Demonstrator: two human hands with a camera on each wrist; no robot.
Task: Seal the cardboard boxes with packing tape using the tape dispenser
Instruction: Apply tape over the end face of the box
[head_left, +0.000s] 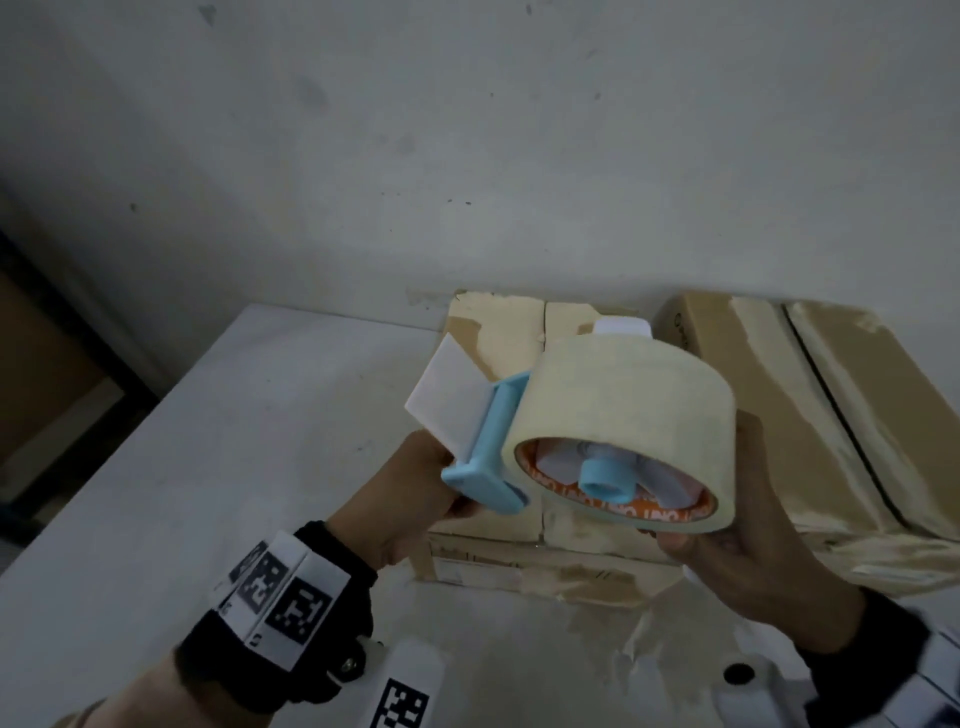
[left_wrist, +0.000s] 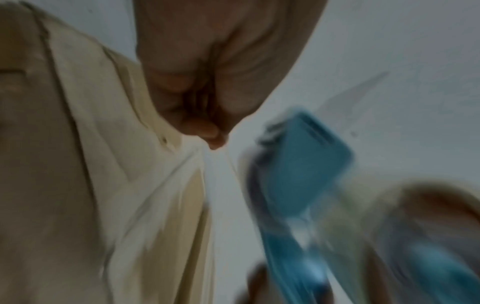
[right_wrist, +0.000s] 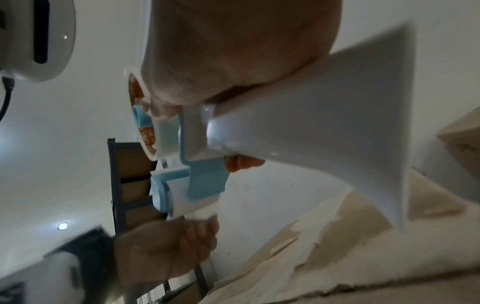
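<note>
A light-blue and white tape dispenser (head_left: 491, 447) carrying a thick cream tape roll (head_left: 623, 405) hangs in the air above a taped cardboard box (head_left: 493, 332) on the white table (head_left: 208, 467). My left hand (head_left: 410, 493) grips the dispenser's blue front end by the roller. My right hand (head_left: 737, 519) wraps under the roll, holding the dispenser from the right. In the right wrist view my right hand's fingertips (right_wrist: 244, 162) curl under the white flared guard (right_wrist: 324, 123). The left wrist view is blurred, showing curled fingers (left_wrist: 207, 86) beside the blue frame (left_wrist: 306, 164).
A second, larger cardboard box (head_left: 779, 395) with a dark open seam stands at the right against the wall. Torn tape scraps lie on the table in front of the boxes. A dark shelf rack (head_left: 52, 364) stands past the table's left edge.
</note>
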